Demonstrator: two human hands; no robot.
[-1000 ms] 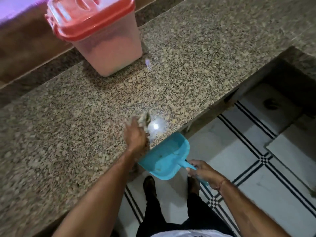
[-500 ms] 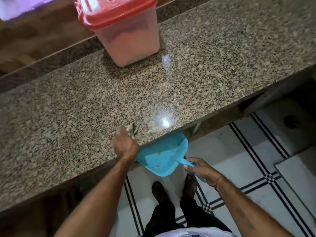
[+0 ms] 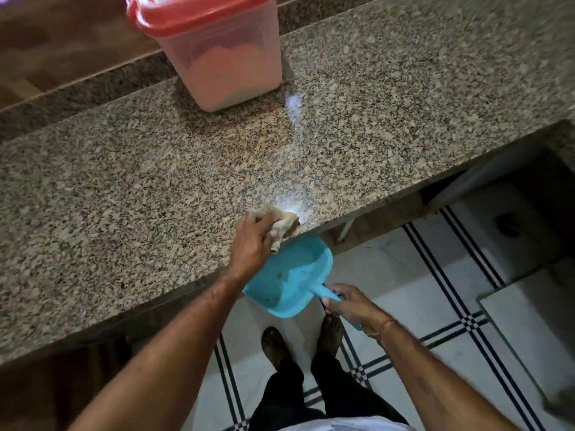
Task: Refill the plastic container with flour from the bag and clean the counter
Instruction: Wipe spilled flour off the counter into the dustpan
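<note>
Prob. a home kitchen: granite counter (image 3: 373, 119), lidded flour container (image 3: 224, 57) (tiled floor (image 3: 435, 353)).

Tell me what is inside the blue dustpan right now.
The blue dustpan holds a few small brownish specks and smears on its floor, otherwise bare plastic. The corner nearest the counter is covered by the left hand and its cloth, so that part is hidden.

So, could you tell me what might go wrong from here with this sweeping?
1. The dustpan hangs below the counter edge, held only by its handle in the right hand; if it tips or drifts, crumbs may fall on the floor.
2. The left hand wipes its cloth right at the edge; a fast stroke may overshoot the pan.
</note>
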